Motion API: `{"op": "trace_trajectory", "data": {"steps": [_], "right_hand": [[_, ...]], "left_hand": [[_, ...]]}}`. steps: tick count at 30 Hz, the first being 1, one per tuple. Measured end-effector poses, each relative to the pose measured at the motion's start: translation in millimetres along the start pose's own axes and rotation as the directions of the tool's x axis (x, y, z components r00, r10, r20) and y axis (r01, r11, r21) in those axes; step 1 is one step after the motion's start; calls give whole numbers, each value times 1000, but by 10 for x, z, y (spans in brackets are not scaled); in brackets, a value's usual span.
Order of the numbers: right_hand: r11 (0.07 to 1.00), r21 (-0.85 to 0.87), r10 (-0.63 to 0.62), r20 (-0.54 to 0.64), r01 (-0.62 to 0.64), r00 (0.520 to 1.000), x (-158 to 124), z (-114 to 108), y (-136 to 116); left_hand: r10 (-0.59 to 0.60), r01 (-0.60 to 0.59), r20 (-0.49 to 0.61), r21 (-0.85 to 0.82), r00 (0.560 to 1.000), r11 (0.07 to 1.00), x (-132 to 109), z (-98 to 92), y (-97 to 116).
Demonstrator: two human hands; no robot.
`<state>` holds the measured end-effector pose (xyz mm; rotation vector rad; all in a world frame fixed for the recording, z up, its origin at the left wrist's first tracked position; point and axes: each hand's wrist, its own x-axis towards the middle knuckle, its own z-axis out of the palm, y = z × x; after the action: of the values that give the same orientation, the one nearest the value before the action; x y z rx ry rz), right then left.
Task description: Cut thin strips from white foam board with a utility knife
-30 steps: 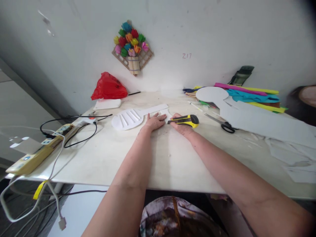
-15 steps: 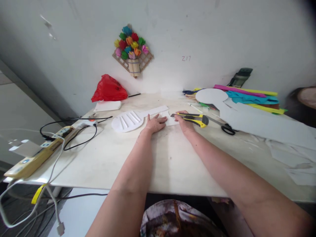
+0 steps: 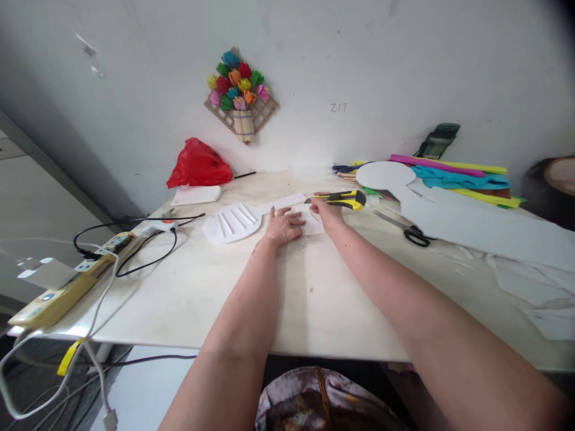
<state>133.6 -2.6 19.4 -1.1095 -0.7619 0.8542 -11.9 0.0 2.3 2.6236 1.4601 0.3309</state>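
Observation:
My right hand (image 3: 329, 214) grips a yellow and black utility knife (image 3: 344, 199), its blade pointing left. Under the blade lies a small white sheet of card or foam board (image 3: 313, 224). Fingers spread, my left hand (image 3: 284, 226) lies flat on the left part of that sheet and hides some of it. Just left of that hand is a white oval piece (image 3: 231, 232) with several thin raised strips, and a straight white handle-like strip (image 3: 287, 202) extends from it behind my fingers. Whether the blade tip touches the sheet is too small to tell.
Black-handled scissors (image 3: 415, 234) lie right of my hands. Farther right are large white sheets (image 3: 485, 224) and coloured crepe paper (image 3: 467, 178). A red plastic bag (image 3: 197, 163) sits at the back left. A power strip (image 3: 72, 287) with cables and a glue gun (image 3: 162, 225) occupies the left side.
My right hand and the utility knife have shifted slightly left and away from me along the white sheet. My left hand stays pressed in nearly the same place.

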Motion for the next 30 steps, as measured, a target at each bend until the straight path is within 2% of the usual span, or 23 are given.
{"op": "trace_trajectory", "data": {"steps": [3, 5, 12, 16, 22, 30], "right_hand": [[998, 27, 49, -18, -48, 999, 28, 17, 104], [997, 33, 73, -21, -72, 997, 49, 7, 184], [996, -86, 29, -6, -29, 1000, 186, -65, 408], [986, -165, 10, 6, -9, 1000, 253, -84, 497], [996, -84, 28, 0, -28, 1000, 192, -72, 432], [992, -123, 35, 14, -33, 999, 175, -86, 412]], "left_hand": [[-18, 18, 12, -15, 1000, 1000, -10, -5, 8], [-33, 33, -21, -18, 999, 999, -15, -3, 12], [-111, 121, -176, 46, 978, 992, -22, 30, -11], [-88, 100, -240, 37, 967, 994, -17, 49, -18], [-34, 39, -165, 25, 986, 999, -36, 33, 18], [-92, 98, -139, 40, 986, 994, -76, -28, -37]]}}
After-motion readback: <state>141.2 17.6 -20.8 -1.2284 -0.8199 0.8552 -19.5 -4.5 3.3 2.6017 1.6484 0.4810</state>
